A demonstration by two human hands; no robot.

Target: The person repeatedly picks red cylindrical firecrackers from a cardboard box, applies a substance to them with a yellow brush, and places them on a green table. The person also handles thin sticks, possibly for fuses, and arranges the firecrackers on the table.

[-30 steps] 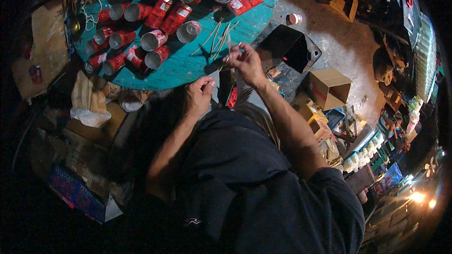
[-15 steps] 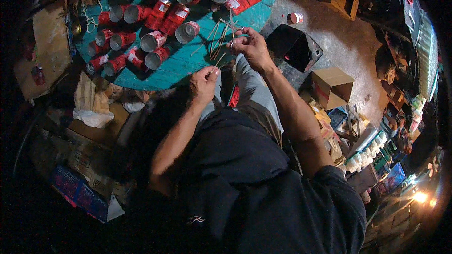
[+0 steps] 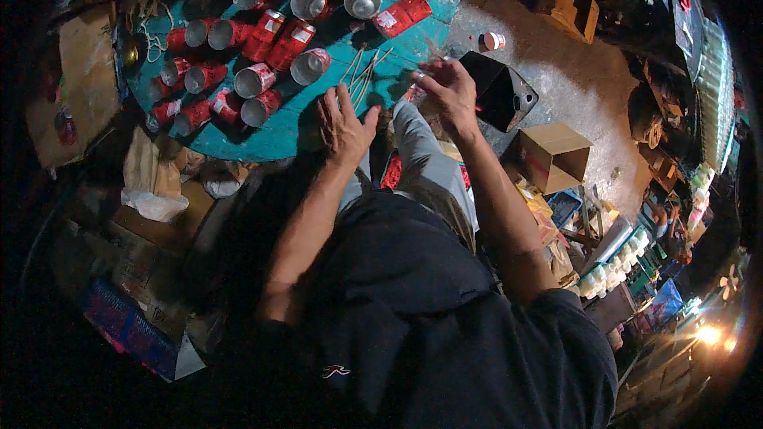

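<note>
My left hand (image 3: pixel 346 125) is open, its fingers spread at the near edge of the round teal table (image 3: pixel 238 147). Just beyond it lie several thin pale sticks or wires (image 3: pixel 367 79). My right hand (image 3: pixel 451 95) is closed on a pair of scissors (image 3: pixel 434 51), whose blades are smeared by motion, to the right of the table's edge. Several red cans with open silvery tops stand or lie on the table, among them a nearby one (image 3: pixel 310 67) and a can lying on its side (image 3: pixel 403 15).
A black open box (image 3: pixel 497 91) stands on the floor beside my right hand, with a cardboard carton (image 3: pixel 555 157) nearer. A small white-and-red tub (image 3: pixel 493 40) lies beyond. To the left are cardboard (image 3: pixel 87 79) and paper bags (image 3: pixel 151 171). A bright lamp (image 3: pixel 707 334) shines at far right.
My left hand, which pinched a thin stick, has opened and moved slightly left. My right hand has moved right and a little nearer with the scissors. The view has shifted slightly.
</note>
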